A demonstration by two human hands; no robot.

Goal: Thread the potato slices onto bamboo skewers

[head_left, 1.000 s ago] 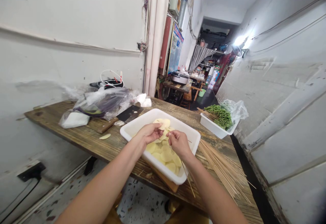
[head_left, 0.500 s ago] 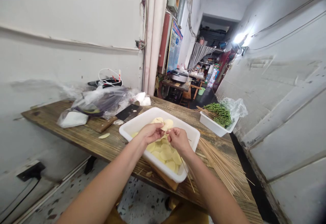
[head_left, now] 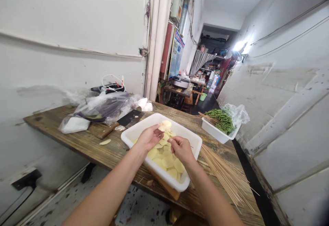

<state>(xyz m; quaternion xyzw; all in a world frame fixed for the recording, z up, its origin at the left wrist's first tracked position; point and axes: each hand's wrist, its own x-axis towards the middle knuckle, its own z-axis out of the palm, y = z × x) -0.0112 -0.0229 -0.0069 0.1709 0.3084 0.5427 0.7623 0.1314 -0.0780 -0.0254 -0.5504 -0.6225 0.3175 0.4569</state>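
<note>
While left hand (head_left: 149, 138) touches potato slice (head_left: 165, 126), right (head_left: 181, 149) pinches.

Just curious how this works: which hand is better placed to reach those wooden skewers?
Probably the right hand: it sits nearer the wooden skewers beside the white tub, while the left hand is farther off, by a potato slice.

potato slices (head_left: 167, 161) in a tub (head_left: 140, 125), skewers (head_left: 226, 178) to its right

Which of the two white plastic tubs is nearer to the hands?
The larger tub of pale potato slices, under the left hand and right hand; the smaller tub holds green peppercorns and stands farther off.
</note>
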